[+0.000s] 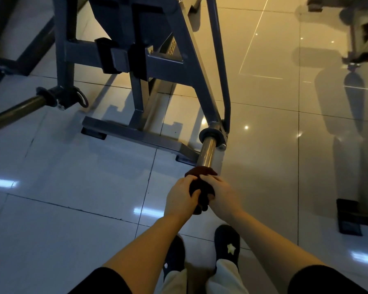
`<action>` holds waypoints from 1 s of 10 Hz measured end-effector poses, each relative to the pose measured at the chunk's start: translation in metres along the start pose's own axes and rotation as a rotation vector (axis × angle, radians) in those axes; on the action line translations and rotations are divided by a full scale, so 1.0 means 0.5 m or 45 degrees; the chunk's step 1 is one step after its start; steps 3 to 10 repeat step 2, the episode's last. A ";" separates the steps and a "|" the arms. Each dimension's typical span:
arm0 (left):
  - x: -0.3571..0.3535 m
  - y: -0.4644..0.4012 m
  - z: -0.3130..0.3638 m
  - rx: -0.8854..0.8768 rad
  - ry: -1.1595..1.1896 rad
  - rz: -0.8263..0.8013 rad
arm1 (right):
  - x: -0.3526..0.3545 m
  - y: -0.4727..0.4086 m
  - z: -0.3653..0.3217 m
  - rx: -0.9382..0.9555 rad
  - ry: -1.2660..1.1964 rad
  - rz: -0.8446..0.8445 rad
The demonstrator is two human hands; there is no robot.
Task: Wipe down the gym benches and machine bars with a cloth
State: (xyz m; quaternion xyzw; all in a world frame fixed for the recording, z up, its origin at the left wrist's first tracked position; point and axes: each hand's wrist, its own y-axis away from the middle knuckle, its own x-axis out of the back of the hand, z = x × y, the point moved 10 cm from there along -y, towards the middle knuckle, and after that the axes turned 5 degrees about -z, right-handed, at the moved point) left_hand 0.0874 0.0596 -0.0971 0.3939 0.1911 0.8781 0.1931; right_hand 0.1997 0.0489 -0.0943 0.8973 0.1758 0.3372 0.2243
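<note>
While our left hand (180, 195) and right hand (220, 193) both clutch the cloth (200, 186) around the bar (207, 150), it could slip off the end.

- bar (207, 152): polished bare metal, smooth, shiny, bright highlight along its length
- collar (212, 135): metal, duller than the bar
- cloth (201, 185): dark soft fabric, matt, bunched round the bar end under left hand (180, 197) and right hand (220, 196)
- frame (123, 54): painted metal, blue-grey, satin, smooth
- second bar (15, 112): metal, darker, dull sheen
- feet (95, 133): black, matt, look like rubber or plastic
- floor (72, 179): glossy tile, smooth, mirrors lights and machine shapes; thin dark grout lines
- shoes (226, 244): dark, matt
</note>
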 end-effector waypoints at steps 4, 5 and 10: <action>0.009 -0.011 0.017 0.019 0.022 -0.133 | 0.037 -0.029 -0.013 -0.055 0.052 -0.071; 0.009 -0.011 0.017 0.019 0.022 -0.133 | 0.037 -0.029 -0.013 -0.055 0.052 -0.071; 0.009 -0.011 0.017 0.019 0.022 -0.133 | 0.037 -0.029 -0.013 -0.055 0.052 -0.071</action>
